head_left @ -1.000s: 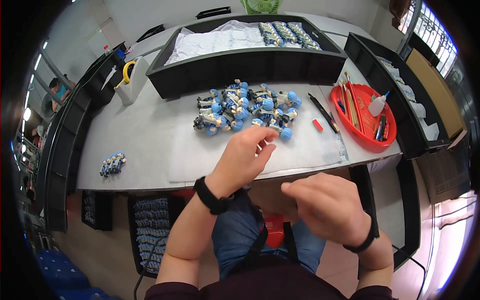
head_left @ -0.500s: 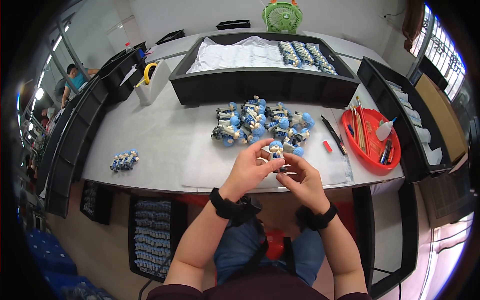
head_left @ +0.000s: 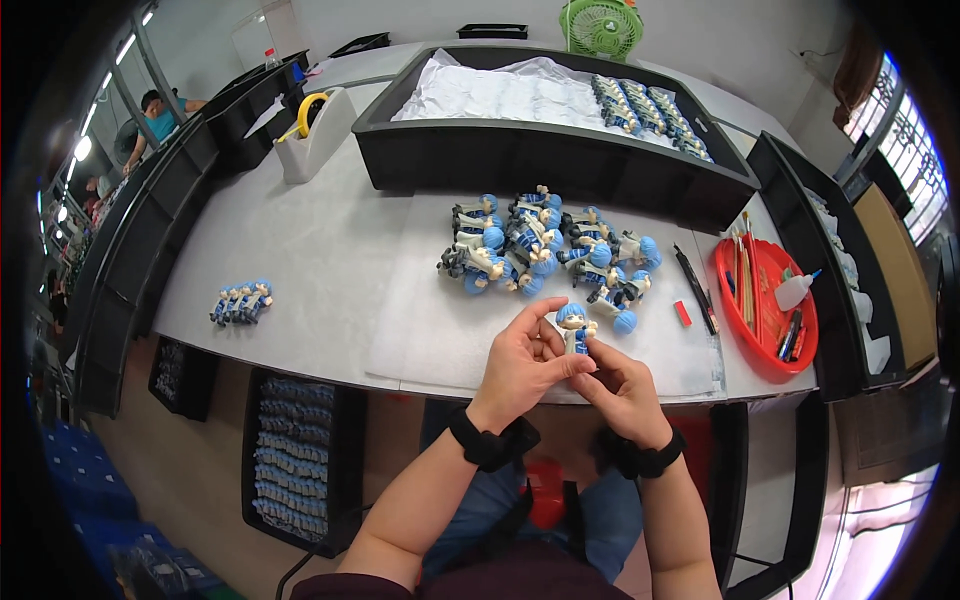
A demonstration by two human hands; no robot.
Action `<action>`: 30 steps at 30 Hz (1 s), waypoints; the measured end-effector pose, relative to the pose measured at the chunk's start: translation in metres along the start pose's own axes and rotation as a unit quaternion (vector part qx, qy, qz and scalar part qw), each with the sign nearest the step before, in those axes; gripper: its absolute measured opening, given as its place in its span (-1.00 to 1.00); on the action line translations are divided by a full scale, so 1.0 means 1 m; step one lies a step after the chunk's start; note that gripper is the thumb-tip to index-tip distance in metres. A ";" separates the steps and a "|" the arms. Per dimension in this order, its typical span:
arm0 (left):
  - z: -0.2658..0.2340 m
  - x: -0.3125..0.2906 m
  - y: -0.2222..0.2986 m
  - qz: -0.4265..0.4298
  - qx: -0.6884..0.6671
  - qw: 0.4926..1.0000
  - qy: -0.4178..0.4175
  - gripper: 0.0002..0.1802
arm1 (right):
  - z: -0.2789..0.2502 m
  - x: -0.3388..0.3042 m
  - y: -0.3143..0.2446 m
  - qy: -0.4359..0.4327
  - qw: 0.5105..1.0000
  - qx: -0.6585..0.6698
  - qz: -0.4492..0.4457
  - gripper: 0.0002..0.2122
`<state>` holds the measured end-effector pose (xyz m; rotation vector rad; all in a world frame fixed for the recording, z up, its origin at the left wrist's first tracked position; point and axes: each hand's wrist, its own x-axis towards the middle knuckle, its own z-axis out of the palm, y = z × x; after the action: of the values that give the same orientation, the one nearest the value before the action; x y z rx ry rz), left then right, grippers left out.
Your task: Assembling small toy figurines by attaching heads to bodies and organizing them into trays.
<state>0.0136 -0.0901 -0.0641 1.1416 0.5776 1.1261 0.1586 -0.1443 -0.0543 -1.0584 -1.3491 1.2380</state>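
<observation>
Upright between both hands, over the near part of the white sheet [head_left: 440,345]: one blue-haired figurine [head_left: 573,318], base hidden behind the thumbs. Left hand [head_left: 520,366] clamped on one side, right hand [head_left: 626,392] clamped on the other, fingertips close together. Just beyond, a loose pile [head_left: 530,240] of similar figurines, probably the share left to handle. Well to the left, a short row [head_left: 240,303] in neat side-by-side order, possibly a finished lot. Behind the pile, a deep black tray [head_left: 545,155] with packed figurines [head_left: 650,110] at the right end and white lining [head_left: 490,90] across the rest; partly filled, by that look. Below table level on the left, a lower tray of figurines [head_left: 295,460] in many rows; cannot tell whether done or waiting.

For moving: table's front edge [head_left: 300,360] close by the wrists, so little margin toward the body. Ahead, only a narrow strip of sheet before the pile, then the tray wall. Tighter to the right: small red block [head_left: 682,313], slim black tool [head_left: 695,288], red bowl [head_left: 769,269] with brushes and bottle. Roomiest to the left: a broad stretch of tabletop [head_left: 290,230] between row and pile, reaching back toward the tape dispenser [head_left: 318,148].
</observation>
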 end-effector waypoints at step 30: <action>-0.003 -0.004 0.007 -0.021 0.042 0.997 -0.055 -0.28 | 0.000 -0.004 -0.001 0.015 1.000 0.008 -0.007 -0.57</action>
<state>0.0071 -0.0922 -0.0588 1.2500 0.5645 1.0033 0.1590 -0.1481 -0.0541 -1.0510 -1.3185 1.2174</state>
